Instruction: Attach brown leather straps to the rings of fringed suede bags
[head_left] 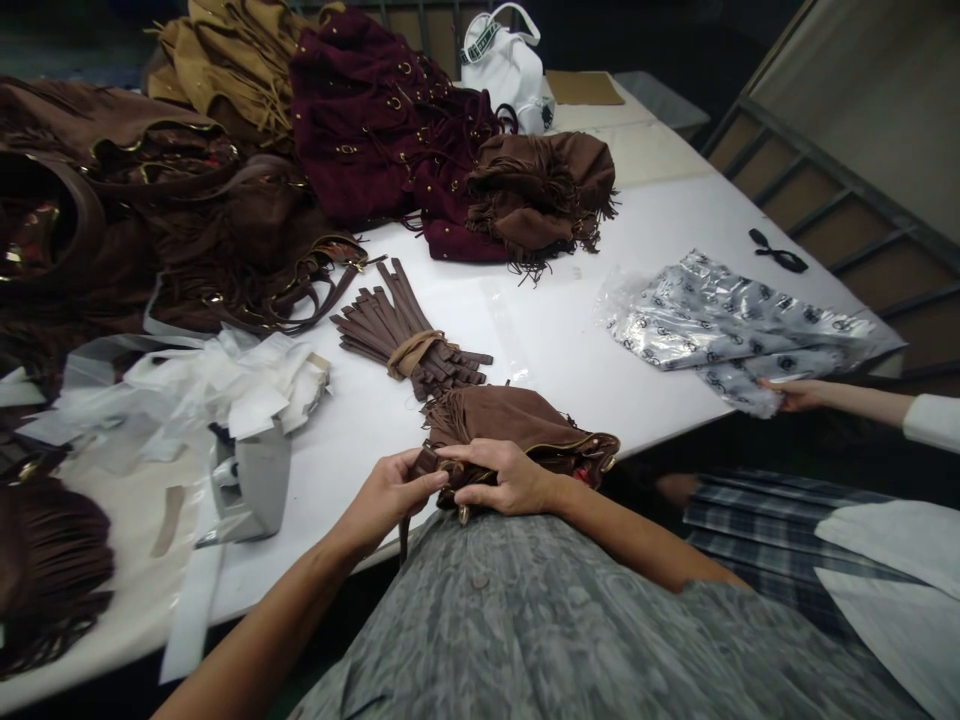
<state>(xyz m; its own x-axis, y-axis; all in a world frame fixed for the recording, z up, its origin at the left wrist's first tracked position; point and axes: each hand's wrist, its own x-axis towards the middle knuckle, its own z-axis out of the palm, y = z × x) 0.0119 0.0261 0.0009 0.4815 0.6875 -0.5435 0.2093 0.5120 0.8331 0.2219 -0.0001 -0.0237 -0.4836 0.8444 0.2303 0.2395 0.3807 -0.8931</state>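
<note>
A brown fringed bag [510, 418] with a gold zip lies at the table's front edge, against my body. My left hand [386, 498] pinches a dark brown leather strap [425, 461] at the bag's left end. Close beside it, my right hand [517, 478] is closed on the same end of the bag, thumb and fingers around the strap's base. A small gold metal fitting [463, 514] shows just under the right hand. Behind the bag lies a bundle of brown leather straps [401, 330], tied round with a tan band.
Brown bags [247, 220], maroon bags [367, 120] and a tan bag [232, 60] are heaped at the back left. White tissue scraps [202, 380] lie around a grey tape dispenser [259, 480]. At right, another person's hand [795, 394] touches printed plastic packaging [720, 320].
</note>
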